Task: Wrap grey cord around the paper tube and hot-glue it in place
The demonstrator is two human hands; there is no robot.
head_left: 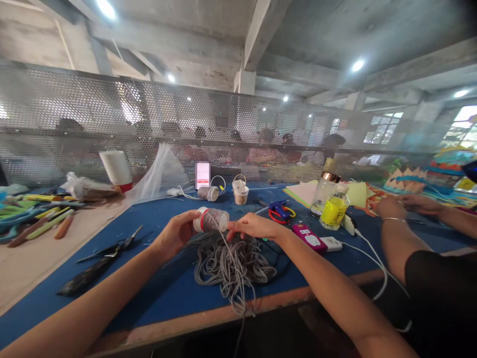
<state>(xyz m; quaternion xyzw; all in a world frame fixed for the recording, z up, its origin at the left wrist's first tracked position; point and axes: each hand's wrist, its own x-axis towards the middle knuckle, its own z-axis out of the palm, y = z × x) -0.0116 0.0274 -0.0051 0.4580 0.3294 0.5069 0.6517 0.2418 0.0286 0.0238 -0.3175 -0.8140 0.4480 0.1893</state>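
Note:
My left hand (179,233) grips the base end of a paper cup (197,222) with a red band, tilted on its side above the table. Grey cord (214,221) is wound round the cup's wall. My right hand (251,226) is at the cup's other end, its fingers closed at the strand that runs off the cup; the exact pinch is partly hidden. Below both hands lies a loose heap of grey cord (238,268), with some loops hanging over the table's front edge.
Snips (108,256) lie at left on the blue table mat (149,293). Behind are a cord-wrapped cup (207,193), a small basket (240,193) and a phone (202,175). Rightward stand a yellow bottle (334,211), a power bank (309,238) and a co-worker's arm (393,233).

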